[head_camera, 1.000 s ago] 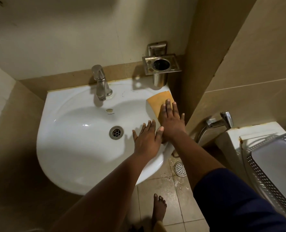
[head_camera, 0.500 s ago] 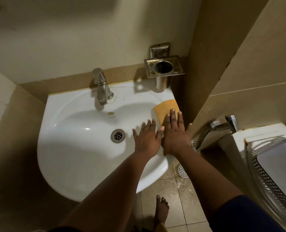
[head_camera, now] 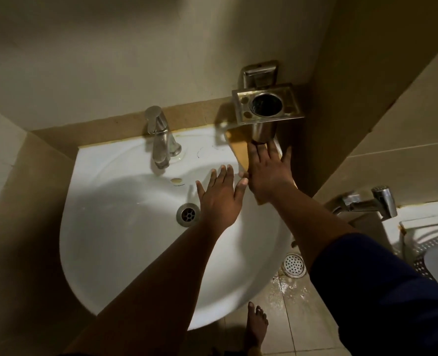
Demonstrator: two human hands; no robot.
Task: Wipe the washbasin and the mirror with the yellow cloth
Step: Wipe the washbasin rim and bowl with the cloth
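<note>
1. Head view, left side: the tap (head_camera: 161,140) stands at the back of the washbasin (head_camera: 115,227), with the drain (head_camera: 187,214) low in the bowl to its right.
2. The left hand (head_camera: 220,201) lies flat on the inner right slope of the bowl, just right of the drain. Its fingers are straight and spread, and it holds nothing.
3. The right hand (head_camera: 266,173) presses flat on the yellow cloth (head_camera: 239,147) with straight fingers. It does not curl round the cloth.
4. The yellow cloth lies on the right rear rim of the washbasin, directly below the metal tumbler holder (head_camera: 266,106). Most of it is covered by the right hand.
5. Orientation: the long axis of the yellow cloth runs from the near right rim toward the back wall. Its far end lies under the holder's cup. A small corner shows at the wrist.
6. Step in hand, as judged: wiping the washbasin rim, rear right corner. The mirror is not in view and is presumably still to be done.
7. Next move, as judged: draw the cloth leftward along the back ledge toward the tap, keeping the fingers clear of the holder's cup.
8. Right side: a spray nozzle (head_camera: 366,201) projects from the wall, with a floor drain (head_camera: 293,264) below.
</note>
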